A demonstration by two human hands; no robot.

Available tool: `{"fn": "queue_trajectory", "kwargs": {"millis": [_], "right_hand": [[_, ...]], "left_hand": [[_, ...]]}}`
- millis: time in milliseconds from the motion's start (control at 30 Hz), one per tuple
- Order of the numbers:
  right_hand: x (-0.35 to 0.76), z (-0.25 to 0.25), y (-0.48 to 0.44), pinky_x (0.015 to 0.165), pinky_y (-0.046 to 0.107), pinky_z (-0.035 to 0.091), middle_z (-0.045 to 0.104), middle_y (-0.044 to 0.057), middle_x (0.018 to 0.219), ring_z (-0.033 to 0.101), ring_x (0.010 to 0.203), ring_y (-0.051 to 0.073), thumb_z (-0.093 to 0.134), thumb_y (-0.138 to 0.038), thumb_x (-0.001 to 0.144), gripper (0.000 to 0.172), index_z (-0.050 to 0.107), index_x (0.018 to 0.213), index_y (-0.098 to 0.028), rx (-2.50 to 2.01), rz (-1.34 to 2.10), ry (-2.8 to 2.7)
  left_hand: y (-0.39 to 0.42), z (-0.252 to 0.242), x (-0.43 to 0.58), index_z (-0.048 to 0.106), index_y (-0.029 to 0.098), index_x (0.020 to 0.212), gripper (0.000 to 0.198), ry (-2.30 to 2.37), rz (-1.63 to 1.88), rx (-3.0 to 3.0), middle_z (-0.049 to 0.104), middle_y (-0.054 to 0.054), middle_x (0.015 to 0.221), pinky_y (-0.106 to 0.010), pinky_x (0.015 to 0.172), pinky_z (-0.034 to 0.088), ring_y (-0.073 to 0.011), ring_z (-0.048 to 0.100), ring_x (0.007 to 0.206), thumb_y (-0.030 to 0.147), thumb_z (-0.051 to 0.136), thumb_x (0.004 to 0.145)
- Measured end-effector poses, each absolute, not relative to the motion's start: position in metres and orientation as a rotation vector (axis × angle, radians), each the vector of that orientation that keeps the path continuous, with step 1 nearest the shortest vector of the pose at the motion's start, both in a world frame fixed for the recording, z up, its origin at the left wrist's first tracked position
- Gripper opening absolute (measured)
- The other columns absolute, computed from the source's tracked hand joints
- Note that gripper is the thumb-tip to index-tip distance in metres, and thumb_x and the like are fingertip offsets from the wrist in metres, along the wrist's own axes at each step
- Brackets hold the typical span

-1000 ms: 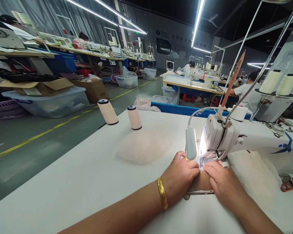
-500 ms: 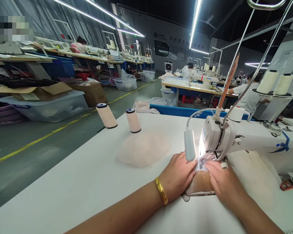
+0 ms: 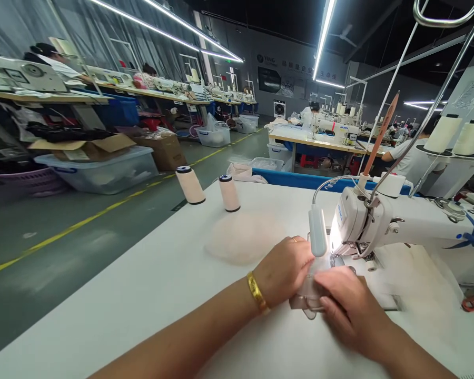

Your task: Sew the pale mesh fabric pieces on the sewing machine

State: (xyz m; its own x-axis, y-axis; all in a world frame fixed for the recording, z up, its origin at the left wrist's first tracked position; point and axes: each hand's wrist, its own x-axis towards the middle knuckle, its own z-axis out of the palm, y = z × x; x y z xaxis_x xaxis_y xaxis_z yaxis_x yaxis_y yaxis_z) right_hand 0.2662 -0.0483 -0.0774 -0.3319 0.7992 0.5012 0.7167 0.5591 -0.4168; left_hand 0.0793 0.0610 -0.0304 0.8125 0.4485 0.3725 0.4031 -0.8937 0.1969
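A white sewing machine [image 3: 414,221] stands on the right, its small lamp [image 3: 318,231] lighting the needle area. Just in front of the needle, a small piece of sheer pale fabric [image 3: 308,288] lies between my hands. My left hand [image 3: 282,268], with a gold bangle at the wrist, has its fingers closed at the fabric's left edge, beside the lamp. My right hand [image 3: 345,305] is curled, thumb and fingers pinching the fabric's right side. Both sets of fingertips are partly hidden. A thin sheer oval piece [image 3: 245,237] rests on the table to the left.
Two pale thread cones [image 3: 229,193] stand at the table's far left edge. More sheer fabric [image 3: 418,279] is spread under the machine arm. A brown pencil [image 3: 382,134] sticks up from the machine head. Other people sit at machines farther off.
My right hand has come back from the needle and moved left, its fingers now curled at the fabric. My left hand has shifted slightly. The view has turned a little left.
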Motion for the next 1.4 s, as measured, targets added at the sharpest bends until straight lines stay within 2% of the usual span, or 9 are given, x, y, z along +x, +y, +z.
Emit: {"fn": "queue_trajectory", "kwargs": {"millis": [100, 233, 367, 500, 600, 767, 967, 1100, 1400], "right_hand": [[0.26, -0.079, -0.049, 0.072, 0.034, 0.045, 0.071, 0.002, 0.093, 0.062, 0.082, 0.022, 0.052, -0.016, 0.099, 0.025, 0.061, 0.12, -0.027, -1.186, 0.173, -2.173], [0.261, -0.073, -0.055, 0.079, 0.034, 0.045, 0.071, 0.0, 0.093, 0.062, 0.087, 0.021, 0.053, -0.007, 0.09, 0.04, 0.063, 0.122, -0.03, -1.2, 0.276, -2.161], [0.265, -0.064, -0.058, 0.082, 0.034, 0.043, 0.066, -0.003, 0.084, 0.061, 0.083, 0.019, 0.057, -0.007, 0.085, 0.029, 0.067, 0.102, -0.028, -1.288, 0.37, -2.162], [0.268, -0.06, -0.058, 0.079, 0.032, 0.041, 0.062, -0.004, 0.079, 0.057, 0.077, 0.017, 0.055, -0.007, 0.081, 0.017, 0.056, 0.082, -0.024, -1.303, 0.395, -2.169], [0.27, -0.059, -0.058, 0.074, 0.031, 0.042, 0.057, -0.003, 0.076, 0.053, 0.074, 0.017, 0.054, -0.017, 0.089, 0.013, 0.05, 0.079, -0.023, -1.321, 0.44, -2.132], [0.274, -0.066, -0.057, 0.069, 0.029, 0.042, 0.056, -0.002, 0.074, 0.052, 0.072, 0.017, 0.056, -0.032, 0.1, 0.03, 0.044, 0.074, -0.023, -1.448, 0.476, -1.985], [0.272, -0.071, -0.057, 0.062, 0.026, 0.041, 0.061, -0.003, 0.075, 0.056, 0.069, 0.016, 0.056, -0.027, 0.099, 0.01, 0.053, 0.089, -0.024, -1.561, 0.601, -1.777], [0.271, -0.068, -0.059, 0.06, 0.025, 0.041, 0.062, -0.005, 0.075, 0.056, 0.066, 0.015, 0.051, -0.031, 0.102, 0.007, 0.054, 0.102, -0.025, -1.536, 0.693, -1.686], [0.268, -0.071, -0.056, 0.065, 0.027, 0.045, 0.067, 0.0, 0.09, 0.06, 0.075, 0.017, 0.054, -0.031, 0.099, 0.013, 0.059, 0.108, -0.023, -1.512, 0.753, -1.583]], "left_hand": [[0.059, -0.041, 0.08, 0.06, 0.021, 0.086, 0.005, 0.828, 0.329, 2.915, 0.066, -0.003, 0.076, -0.03, 0.062, 0.045, -0.0223, 0.062, 0.067, 0.016, 0.059, 0.085], [0.046, -0.05, 0.07, 0.058, 0.021, 0.082, 0.005, 1.081, 0.181, 2.872, 0.06, -0.001, 0.063, -0.03, 0.055, 0.042, -0.0228, 0.06, 0.056, 0.021, 0.063, 0.083], [0.043, -0.044, 0.063, 0.055, 0.021, 0.073, 0.017, 1.087, 0.119, 2.83, 0.059, -0.002, 0.064, -0.031, 0.058, 0.044, -0.0226, 0.06, 0.06, 0.03, 0.067, 0.081], [0.048, -0.041, 0.073, 0.051, 0.021, 0.072, 0.015, 0.98, 0.27, 2.848, 0.064, -0.007, 0.083, -0.036, 0.068, 0.047, -0.0275, 0.061, 0.08, 0.021, 0.066, 0.076], [0.051, -0.047, 0.082, 0.04, 0.021, 0.066, 0.021, 0.838, 0.375, 2.656, 0.061, -0.004, 0.08, -0.034, 0.071, 0.044, -0.0229, 0.056, 0.079, 0.012, 0.059, 0.069], [0.053, -0.053, 0.085, 0.037, 0.023, 0.072, 0.012, 0.784, 0.449, 2.276, 0.055, 0.004, 0.069, -0.027, 0.057, 0.037, -0.0152, 0.048, 0.061, 0.018, 0.048, 0.068], [0.047, -0.043, 0.087, 0.046, 0.024, 0.083, 0.017, 0.852, 0.375, 1.929, 0.045, 0.009, 0.061, -0.027, 0.057, 0.036, -0.0148, 0.045, 0.058, 0.034, 0.056, 0.073], [0.047, -0.043, 0.09, 0.042, 0.023, 0.064, 0.031, 0.879, 0.349, 1.953, 0.04, 0.007, 0.057, -0.026, 0.056, 0.03, -0.0135, 0.039, 0.058, 0.046, 0.062, 0.071], [0.041, -0.05, 0.095, 0.068, 0.018, 0.073, 0.031, 0.8, 0.35, 1.77, 0.058, 0.001, 0.067, -0.026, 0.059, 0.039, -0.0163, 0.052, 0.067, 0.045, 0.054, 0.073]]}}
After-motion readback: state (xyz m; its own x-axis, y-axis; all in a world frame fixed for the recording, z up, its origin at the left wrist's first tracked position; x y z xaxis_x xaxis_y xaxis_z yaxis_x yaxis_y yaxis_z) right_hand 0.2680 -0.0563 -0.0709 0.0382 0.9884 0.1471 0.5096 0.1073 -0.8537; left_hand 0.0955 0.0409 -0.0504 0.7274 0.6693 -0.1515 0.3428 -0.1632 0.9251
